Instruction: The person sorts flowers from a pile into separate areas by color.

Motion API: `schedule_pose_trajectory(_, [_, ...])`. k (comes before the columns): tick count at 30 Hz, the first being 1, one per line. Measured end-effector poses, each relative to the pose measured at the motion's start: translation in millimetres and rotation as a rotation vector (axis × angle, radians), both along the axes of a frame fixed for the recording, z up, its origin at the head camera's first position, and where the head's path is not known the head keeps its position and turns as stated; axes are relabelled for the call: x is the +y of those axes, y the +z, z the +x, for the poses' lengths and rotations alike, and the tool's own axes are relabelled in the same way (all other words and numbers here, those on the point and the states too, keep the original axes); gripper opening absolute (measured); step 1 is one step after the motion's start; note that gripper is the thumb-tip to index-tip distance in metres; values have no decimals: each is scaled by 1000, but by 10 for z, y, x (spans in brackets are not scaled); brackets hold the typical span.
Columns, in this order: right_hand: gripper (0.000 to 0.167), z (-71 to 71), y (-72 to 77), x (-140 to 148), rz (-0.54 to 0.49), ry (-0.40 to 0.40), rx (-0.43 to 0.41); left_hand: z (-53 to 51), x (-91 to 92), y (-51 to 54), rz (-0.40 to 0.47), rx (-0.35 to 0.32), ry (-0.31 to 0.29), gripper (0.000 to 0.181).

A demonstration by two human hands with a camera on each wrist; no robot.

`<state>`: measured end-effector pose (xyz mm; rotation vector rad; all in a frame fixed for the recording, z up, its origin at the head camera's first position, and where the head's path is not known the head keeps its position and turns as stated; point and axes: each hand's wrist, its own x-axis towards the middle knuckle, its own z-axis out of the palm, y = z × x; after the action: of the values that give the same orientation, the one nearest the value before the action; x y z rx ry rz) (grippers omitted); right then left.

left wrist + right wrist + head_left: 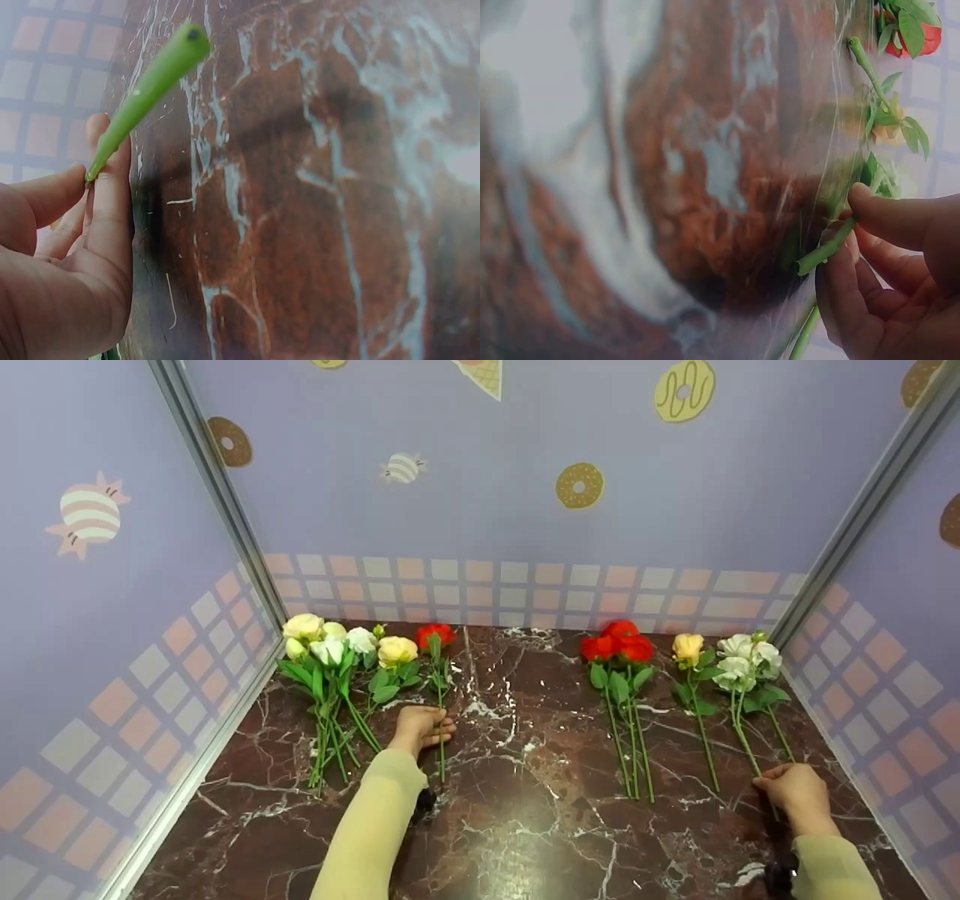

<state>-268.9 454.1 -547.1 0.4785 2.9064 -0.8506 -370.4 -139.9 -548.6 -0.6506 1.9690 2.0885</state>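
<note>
Head view | I see left hand [424, 726] pinch red flower [442, 631] by stem [442, 761], right hand [799, 795] pinch white flower [735, 673] by stem [745, 742] | probably for sparing the petals [733, 675].

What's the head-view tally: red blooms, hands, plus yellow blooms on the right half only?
Red blooms: 4 (1 on the left half, 3 on the right)
Hands: 2 (left hand and right hand, each pinching a green stem)
Yellow bloom, right half: 1
Total: 7
</note>
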Motion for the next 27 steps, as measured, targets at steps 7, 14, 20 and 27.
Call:
schedule_pose_trajectory(7, [30,23,-10,-5,17,2,20,1,-6,-11,20,0,-1,35])
schedule_pose_trajectory(14, [34,11,-16,5,20,1,24,-12,-14,-5,33,3,-3,36])
schedule_pose_trajectory(20, [36,10,-14,9,20,3,10,-3,-10,-4,38,5,-3,36])
schedule_pose_trajectory(27, [38,17,13,-6,18,-7,-7,-4,6,3,47,12,-7,36])
